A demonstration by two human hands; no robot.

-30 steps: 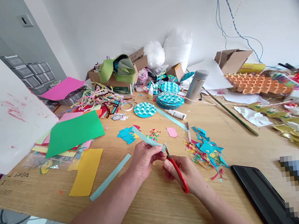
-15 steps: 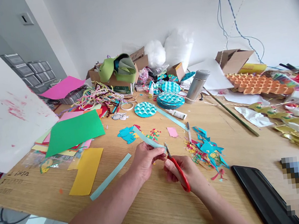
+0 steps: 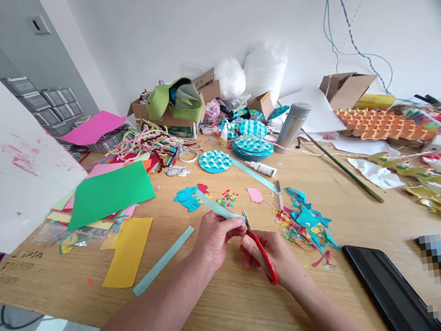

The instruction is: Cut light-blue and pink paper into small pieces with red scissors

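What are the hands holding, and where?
The left hand pinches a blue strip near one end; the right hand holds scissors by the red handles.

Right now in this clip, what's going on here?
A person's left hand pinches a pale blue paper strip. The right hand holds red-handled scissors, blades close to the strip's pinched end. Another pale blue strip lies to the left on the table, with colourful scraps to the right.

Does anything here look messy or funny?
Yes: colourful paper scraps lie in a loose, messy heap near the right hand, like cutting leftovers. Also, the white board at far left has reddish smears, odd on an otherwise plain surface.
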